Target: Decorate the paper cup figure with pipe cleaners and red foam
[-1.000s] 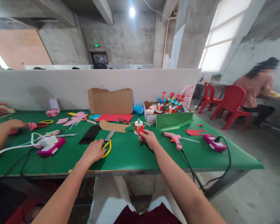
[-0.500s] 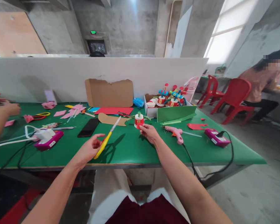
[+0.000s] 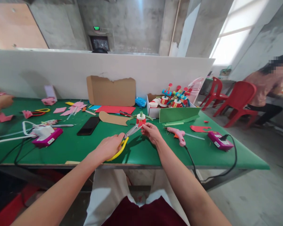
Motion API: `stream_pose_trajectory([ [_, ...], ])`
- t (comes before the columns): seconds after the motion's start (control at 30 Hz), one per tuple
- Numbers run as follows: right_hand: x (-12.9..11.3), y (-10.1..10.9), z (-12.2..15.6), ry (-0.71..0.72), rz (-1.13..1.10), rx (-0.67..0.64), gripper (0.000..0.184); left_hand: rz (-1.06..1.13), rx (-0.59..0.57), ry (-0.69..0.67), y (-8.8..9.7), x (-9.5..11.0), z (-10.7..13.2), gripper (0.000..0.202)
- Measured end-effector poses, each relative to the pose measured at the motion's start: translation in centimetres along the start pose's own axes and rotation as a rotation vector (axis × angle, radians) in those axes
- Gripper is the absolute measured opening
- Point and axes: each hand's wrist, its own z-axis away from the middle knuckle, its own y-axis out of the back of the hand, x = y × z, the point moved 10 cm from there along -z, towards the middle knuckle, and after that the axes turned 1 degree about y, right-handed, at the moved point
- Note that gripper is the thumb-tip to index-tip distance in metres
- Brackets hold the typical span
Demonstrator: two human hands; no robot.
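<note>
Yellow-handled scissors (image 3: 120, 151) are gripped in my left hand (image 3: 110, 146), which is closed around the handles. Their blades are parted and point up and right, reaching the lower front of a small paper-cup figure (image 3: 141, 118). This figure has a red cup body, a white top and green folded-paper arms out to both sides. My right hand (image 3: 152, 133) pinches the figure at its lower right edge, the fingers partly covering it. Whether the blades touch the cup or only overlap it from here I cannot tell.
A pink glue gun (image 3: 176, 134) lies right of my right hand, its cord running off the table edge. Behind stands a box (image 3: 153, 110) of finished figures. A phone (image 3: 88, 126) and a cardboard piece (image 3: 113, 118) lie left. Purple power strips (image 3: 219, 141) sit at both sides. Another person's hand (image 3: 1, 103) is far left.
My left hand has moved right with the scissors, from beside the phone to the cup figure, and the blades have parted. My right hand keeps its hold on the figure.
</note>
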Motion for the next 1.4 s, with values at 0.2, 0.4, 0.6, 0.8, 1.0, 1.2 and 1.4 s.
stream_pose_trajectory([
  [0.2, 0.1, -0.3, 0.1, -0.008, -0.018, -0.019, 0.039, -0.044, -0.01, -0.023, -0.1, 0.8, -0.5, 0.027],
  [0.4, 0.3, -0.5, -0.1, -0.008, -0.019, -0.058, 0.036, -0.034, 0.001, -0.045, 0.0, 1.0, -0.8, 0.025],
  [0.6, 0.2, -0.8, 0.0, -0.016, -0.046, -0.096, 0.037, -0.017, 0.003, -0.03, 0.0, 0.9, -0.9, 0.025],
  [0.8, 0.2, -0.7, 0.0, -0.014, -0.038, -0.092, 0.035, -0.016, 0.022, -0.049, 0.3, 1.1, -0.9, 0.024],
  [1.0, 0.2, -0.6, 0.0, -0.014, -0.022, -0.093, 0.034, -0.004, 0.024, -0.055, 0.3, 1.3, -1.0, 0.024],
  [1.2, 0.2, -0.7, 0.0, -0.014, -0.023, -0.093, 0.036, -0.024, 0.017, -0.064, 0.3, 1.5, -1.1, 0.024],
  [1.4, 0.1, -0.7, 0.0, -0.019, -0.023, -0.084, 0.035, -0.034, 0.022, -0.063, 0.4, 1.4, -1.0, 0.023],
])
